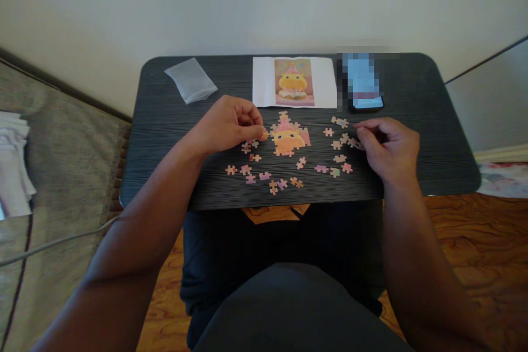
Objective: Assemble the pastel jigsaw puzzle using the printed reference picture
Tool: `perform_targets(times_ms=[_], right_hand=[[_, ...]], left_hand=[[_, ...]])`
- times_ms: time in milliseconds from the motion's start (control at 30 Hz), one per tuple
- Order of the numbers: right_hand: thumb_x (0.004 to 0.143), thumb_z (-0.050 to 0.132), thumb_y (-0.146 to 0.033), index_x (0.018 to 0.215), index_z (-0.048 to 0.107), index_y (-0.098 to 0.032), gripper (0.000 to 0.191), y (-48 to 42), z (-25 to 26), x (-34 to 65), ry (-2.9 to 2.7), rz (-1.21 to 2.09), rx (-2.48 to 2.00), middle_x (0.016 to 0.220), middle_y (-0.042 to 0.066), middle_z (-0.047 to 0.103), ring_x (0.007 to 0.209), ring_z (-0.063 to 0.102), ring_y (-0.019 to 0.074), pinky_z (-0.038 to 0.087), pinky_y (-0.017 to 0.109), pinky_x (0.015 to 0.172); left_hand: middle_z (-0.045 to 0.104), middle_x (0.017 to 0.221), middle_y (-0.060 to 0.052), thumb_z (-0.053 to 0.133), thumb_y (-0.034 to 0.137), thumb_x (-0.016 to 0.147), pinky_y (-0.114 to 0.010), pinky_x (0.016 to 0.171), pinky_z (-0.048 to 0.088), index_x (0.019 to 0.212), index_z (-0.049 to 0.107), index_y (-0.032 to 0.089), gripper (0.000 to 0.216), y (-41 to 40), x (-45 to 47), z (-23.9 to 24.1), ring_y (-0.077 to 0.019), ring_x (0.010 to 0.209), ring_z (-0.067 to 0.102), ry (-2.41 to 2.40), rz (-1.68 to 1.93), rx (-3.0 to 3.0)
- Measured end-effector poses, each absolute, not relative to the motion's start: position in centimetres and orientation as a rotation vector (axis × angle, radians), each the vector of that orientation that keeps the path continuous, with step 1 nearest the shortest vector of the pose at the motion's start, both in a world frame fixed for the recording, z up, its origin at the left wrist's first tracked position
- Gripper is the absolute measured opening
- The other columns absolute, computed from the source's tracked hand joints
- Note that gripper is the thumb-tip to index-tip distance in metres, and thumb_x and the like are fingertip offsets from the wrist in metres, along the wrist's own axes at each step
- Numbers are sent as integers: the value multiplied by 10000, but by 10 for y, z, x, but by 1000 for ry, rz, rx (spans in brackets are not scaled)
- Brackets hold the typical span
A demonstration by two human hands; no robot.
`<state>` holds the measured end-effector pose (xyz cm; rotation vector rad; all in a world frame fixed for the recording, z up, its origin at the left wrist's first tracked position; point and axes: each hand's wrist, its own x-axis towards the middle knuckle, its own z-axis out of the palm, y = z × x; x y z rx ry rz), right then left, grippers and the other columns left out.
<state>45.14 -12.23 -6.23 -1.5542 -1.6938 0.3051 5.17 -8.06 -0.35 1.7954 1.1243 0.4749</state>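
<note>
A partly joined jigsaw [289, 137] of a yellow figure in a pink hat lies mid-table. My left hand [231, 122] sits just left of it, fingers curled, pinching a small puzzle piece [264, 135] against the jigsaw's left edge. My right hand [388, 148] rests to the right, fingers bent, its fingertips on a loose piece [353, 143]. Several loose pieces [264, 176] are scattered in front of and beside the jigsaw.
The small dark table [433, 121] stands against a pale wall. On its far side lie a printed reference picture [293, 81], a clear plastic bag [191, 80] and a phone [363, 83]. A rug and cable lie left; wooden floor lies right.
</note>
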Motion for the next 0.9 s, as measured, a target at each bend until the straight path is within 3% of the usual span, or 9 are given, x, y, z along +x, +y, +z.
perform_targets(times_ms=[533, 900], right_hand=[[990, 749, -336, 1027, 885, -257, 162, -125, -59, 448, -1700, 280, -1576, 1004, 55, 882, 810, 759, 217, 578, 378, 775], [978, 751, -305, 1028, 892, -229, 167, -126, -58, 446, -1678, 255, -1631, 1043, 109, 895, 843, 775, 221, 572, 368, 813]], left_hand=[[847, 824, -45, 864, 353, 875, -274, 637, 508, 950, 908, 197, 179, -86, 55, 4, -150, 687, 722, 1013, 397, 1837], [797, 797, -44, 834, 254, 876, -319, 648, 429, 858, 896, 183, 96, -84, 57, 4, -136, 663, 612, 1007, 405, 2090]])
